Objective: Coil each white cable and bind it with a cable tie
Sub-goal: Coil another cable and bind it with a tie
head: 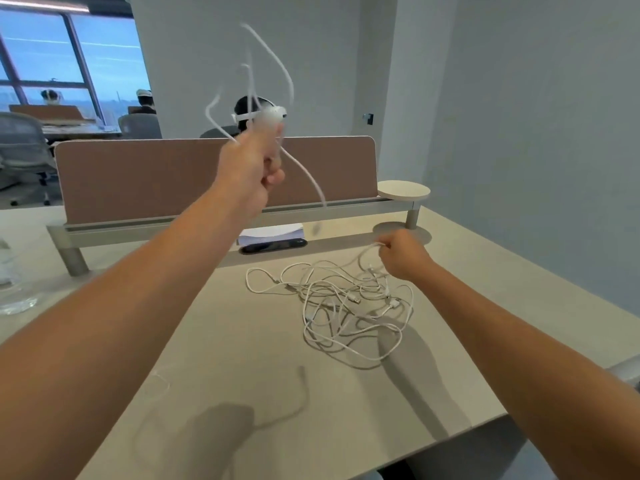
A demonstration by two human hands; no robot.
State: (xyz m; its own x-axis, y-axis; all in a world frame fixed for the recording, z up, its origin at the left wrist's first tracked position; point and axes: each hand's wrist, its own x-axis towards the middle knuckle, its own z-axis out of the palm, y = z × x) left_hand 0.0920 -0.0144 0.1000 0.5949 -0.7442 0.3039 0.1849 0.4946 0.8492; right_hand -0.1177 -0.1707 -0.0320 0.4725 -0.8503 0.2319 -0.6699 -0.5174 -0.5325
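Left hand: the left hand (254, 161) is raised high above the desk (242, 341), fingers curled tight round a white cable (277, 64).
Held cable: it is blurred; loops are seen above the fist and one strand trails down toward the desk's far edge.
Right hand: the right hand (403, 254) is held low near the far right corner of the desk, fingers closed on a strand of the cable pile (346, 306).
Cable pile: a loose tangle of white cables is spread on the desk, right of centre, just beside and under the right hand; connector ends are seen within it.
Cable ties: none can be made out.
Divider: a brown partition screen (156, 178) is mounted along the far edge.
Paper stack: a white stack (273, 233) is laid at the foot of the screen, beside a dark slot (273, 245).
Bottle: a clear bottle (10, 282) is seen at the left edge.
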